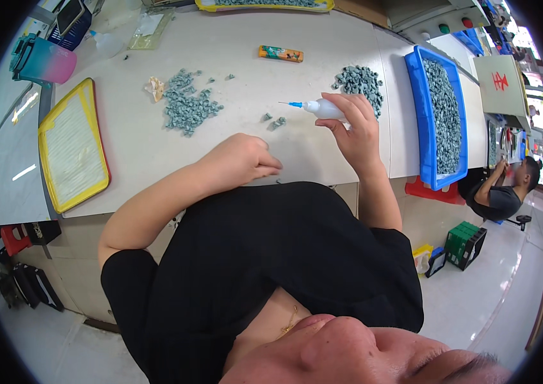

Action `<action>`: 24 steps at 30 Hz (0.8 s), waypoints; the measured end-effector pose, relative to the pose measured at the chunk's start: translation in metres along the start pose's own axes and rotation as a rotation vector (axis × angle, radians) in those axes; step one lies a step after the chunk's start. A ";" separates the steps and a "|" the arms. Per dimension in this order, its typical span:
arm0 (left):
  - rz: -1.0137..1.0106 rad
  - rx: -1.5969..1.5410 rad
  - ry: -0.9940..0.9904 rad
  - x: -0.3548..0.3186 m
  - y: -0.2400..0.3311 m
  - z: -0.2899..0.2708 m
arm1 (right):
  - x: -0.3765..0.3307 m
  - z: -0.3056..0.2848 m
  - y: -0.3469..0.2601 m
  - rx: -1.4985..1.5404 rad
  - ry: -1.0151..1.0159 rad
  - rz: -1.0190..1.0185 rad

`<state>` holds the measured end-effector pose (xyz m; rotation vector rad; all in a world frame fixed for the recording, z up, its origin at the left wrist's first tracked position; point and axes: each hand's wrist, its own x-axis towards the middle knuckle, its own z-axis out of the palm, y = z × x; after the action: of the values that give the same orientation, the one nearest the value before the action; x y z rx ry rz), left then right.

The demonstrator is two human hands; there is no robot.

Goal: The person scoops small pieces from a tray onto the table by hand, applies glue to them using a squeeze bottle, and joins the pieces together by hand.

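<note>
My right hand is closed around a small white squeeze bottle. Its blue needle tip points left above the table. My left hand is low over the table's front edge, with its fingers curled together; whatever they may hold is hidden. A few loose grey-green small parts lie between the hands. Beyond my left hand spreads a pile of the same parts, with a crumpled beige scrap at its left. A darker heap of similar parts sits behind my right hand.
A blue tray full of small parts stands at right, a yellow-rimmed tray at left. An orange-green box lies at the back. A pink-teal bottle is far left. A person sits at far right, near a green crate.
</note>
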<state>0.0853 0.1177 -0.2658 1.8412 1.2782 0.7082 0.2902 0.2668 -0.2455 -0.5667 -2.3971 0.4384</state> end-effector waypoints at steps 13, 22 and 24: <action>0.311 0.235 -0.027 -0.003 -0.015 0.029 | -0.037 0.006 -0.005 0.225 0.092 0.270; 0.409 0.048 0.187 0.012 -0.021 0.031 | -0.041 0.007 -0.001 0.491 0.079 0.442; -0.227 -0.827 0.085 0.011 -0.014 0.017 | -0.038 0.007 0.000 0.571 0.055 0.458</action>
<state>0.0948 0.1260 -0.2867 0.9894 0.9993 1.0018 0.3123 0.2466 -0.2698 -0.8355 -1.9404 1.2331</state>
